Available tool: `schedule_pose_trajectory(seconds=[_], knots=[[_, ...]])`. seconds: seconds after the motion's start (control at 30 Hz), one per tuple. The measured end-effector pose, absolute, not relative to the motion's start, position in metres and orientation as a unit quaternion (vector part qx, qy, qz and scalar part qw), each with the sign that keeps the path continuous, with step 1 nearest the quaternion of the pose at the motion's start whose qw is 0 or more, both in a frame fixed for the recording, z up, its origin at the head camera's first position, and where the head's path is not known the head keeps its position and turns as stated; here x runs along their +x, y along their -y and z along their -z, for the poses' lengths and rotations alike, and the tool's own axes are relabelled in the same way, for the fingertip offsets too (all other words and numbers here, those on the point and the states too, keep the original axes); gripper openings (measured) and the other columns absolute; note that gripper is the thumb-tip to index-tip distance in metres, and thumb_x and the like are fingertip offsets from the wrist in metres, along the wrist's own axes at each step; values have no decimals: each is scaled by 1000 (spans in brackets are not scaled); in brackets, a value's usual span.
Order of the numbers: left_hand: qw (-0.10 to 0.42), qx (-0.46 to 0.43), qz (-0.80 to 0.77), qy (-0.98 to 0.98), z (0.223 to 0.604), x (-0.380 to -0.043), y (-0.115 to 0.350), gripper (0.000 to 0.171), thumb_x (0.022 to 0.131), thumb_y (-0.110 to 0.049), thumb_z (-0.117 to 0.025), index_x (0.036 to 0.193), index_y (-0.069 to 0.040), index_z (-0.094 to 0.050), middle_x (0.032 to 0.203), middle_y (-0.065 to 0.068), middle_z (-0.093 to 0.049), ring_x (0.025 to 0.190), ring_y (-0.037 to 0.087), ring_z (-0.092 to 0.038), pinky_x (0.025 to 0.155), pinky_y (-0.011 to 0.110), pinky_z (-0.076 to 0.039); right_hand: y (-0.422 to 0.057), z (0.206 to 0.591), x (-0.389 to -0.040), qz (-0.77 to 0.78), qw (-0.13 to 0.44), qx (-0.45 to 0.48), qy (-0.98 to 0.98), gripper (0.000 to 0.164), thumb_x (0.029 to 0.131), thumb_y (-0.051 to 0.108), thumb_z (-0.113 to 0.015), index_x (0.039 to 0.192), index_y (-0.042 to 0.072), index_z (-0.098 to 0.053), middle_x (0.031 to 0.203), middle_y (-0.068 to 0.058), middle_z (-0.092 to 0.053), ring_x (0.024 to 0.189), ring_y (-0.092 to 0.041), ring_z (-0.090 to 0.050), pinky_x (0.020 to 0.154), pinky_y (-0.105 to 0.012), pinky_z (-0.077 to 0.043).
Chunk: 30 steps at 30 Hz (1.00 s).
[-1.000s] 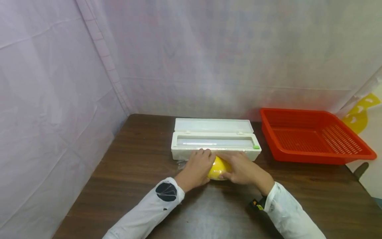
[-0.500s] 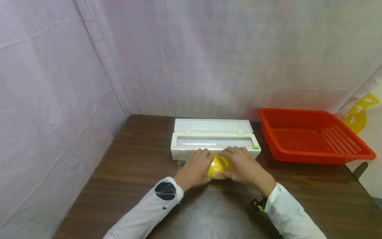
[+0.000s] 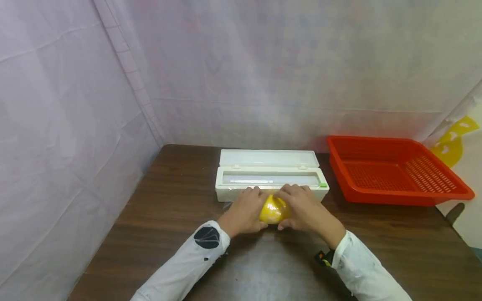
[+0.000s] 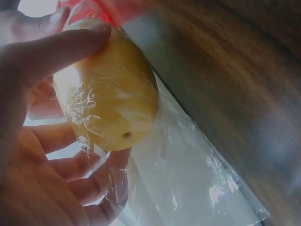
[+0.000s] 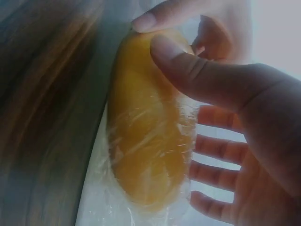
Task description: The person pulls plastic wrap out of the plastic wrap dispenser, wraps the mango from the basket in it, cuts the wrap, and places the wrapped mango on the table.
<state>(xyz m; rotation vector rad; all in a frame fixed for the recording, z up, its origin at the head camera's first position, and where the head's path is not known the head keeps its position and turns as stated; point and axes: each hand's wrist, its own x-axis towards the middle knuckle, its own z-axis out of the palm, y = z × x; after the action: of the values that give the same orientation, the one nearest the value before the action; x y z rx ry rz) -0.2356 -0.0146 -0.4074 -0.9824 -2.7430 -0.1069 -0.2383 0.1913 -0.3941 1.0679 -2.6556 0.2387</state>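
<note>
A yellow mango (image 3: 273, 210), wrapped in clear cling film, is between the two hands in front of a white cling film dispenser (image 3: 271, 182). The left hand (image 3: 246, 211) grips the mango from the left. The right hand (image 3: 303, 209) holds it from the other side. In the left wrist view, the thumb lies over the mango (image 4: 113, 94), and a loose sheet of film (image 4: 183, 174) spreads beyond it. Creased film clings to the mango (image 5: 148, 127) in the right wrist view, where both thumbs touch its upper end. Its underside is hidden.
The dispenser's lid (image 3: 269, 158) stands open, with a green slider (image 3: 322, 184) at its right end. A red plastic basket (image 3: 410, 198) sits at the table's back right. White sheeting (image 3: 263, 83) hangs behind the brown table (image 3: 169, 200).
The right hand's fingers have shifted up and over the mango's far side, and its thumb has come off the mango's near face. The mango has turned slightly. The left hand has barely moved.
</note>
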Motion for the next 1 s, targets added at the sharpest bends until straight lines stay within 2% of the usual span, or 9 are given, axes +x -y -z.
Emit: schedule_pose_trajectory(seconds=[0.17, 0.37, 0.67, 0.87, 1.0], knots=[[110, -336, 39, 935, 409, -236, 16, 85, 67, -53, -82, 134, -7, -57, 115, 13, -64, 97, 26, -56, 88, 44, -53, -189, 397, -239, -66, 136, 365, 919, 80, 49, 44, -94, 116, 13, -65, 106, -4, -66, 96, -25, -58, 84, -52, -47], [115, -335, 39, 934, 411, -236, 15, 85, 68, -54, -80, 135, -7, -56, 116, 13, -64, 99, 26, -57, 90, 45, -52, -189, 400, -239, -53, 150, 358, 920, 76, 48, 43, -94, 110, 11, -62, 101, -4, -64, 92, -26, -57, 83, -53, -47], [109, -340, 57, 932, 410, -236, 15, 90, 66, -53, -82, 137, -8, -51, 119, 11, -66, 102, 25, -58, 93, 45, -52, -187, 400, -236, -48, 136, 351, 925, 77, 46, 39, -96, 107, 10, -59, 100, -5, -63, 93, -26, -56, 85, -52, -45], [94, -337, 66, 935, 409, -237, 17, 80, 67, -53, -82, 126, -7, -55, 110, 9, -67, 96, 23, -59, 91, 43, -53, -186, 399, -235, -58, 132, 343, 928, 72, 47, 36, -96, 103, 10, -59, 92, -3, -63, 86, -25, -57, 84, -51, -45], [84, -338, 77, 934, 411, -239, 17, 76, 68, -51, -82, 124, -6, -58, 112, 8, -67, 96, 22, -59, 93, 43, -52, -187, 400, -236, -64, 139, 345, 926, 66, 47, 36, -96, 96, 10, -60, 86, -3, -63, 81, -24, -58, 81, -49, -45]])
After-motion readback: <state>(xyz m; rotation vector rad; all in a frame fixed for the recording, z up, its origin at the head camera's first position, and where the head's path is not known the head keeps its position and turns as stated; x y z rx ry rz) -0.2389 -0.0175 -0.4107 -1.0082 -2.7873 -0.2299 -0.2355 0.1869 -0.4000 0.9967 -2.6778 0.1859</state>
